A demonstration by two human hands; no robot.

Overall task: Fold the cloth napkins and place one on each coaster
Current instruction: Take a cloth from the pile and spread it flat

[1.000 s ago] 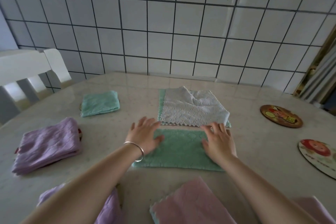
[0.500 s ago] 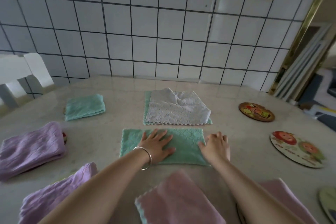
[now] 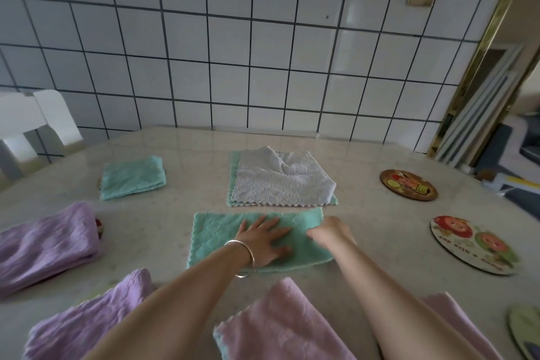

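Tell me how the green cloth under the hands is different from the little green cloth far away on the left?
The green cloth under the hands lies in a long, flat strip; the little green cloth is folded into a small, thicker bundle. The left hand presses flat on the strip and the right hand is at its right part, while nothing touches the bundle. Both are the same mint green and lie on the table.

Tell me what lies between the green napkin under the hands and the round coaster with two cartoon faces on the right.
Only bare table separates the green napkin from that coaster, per the head view.
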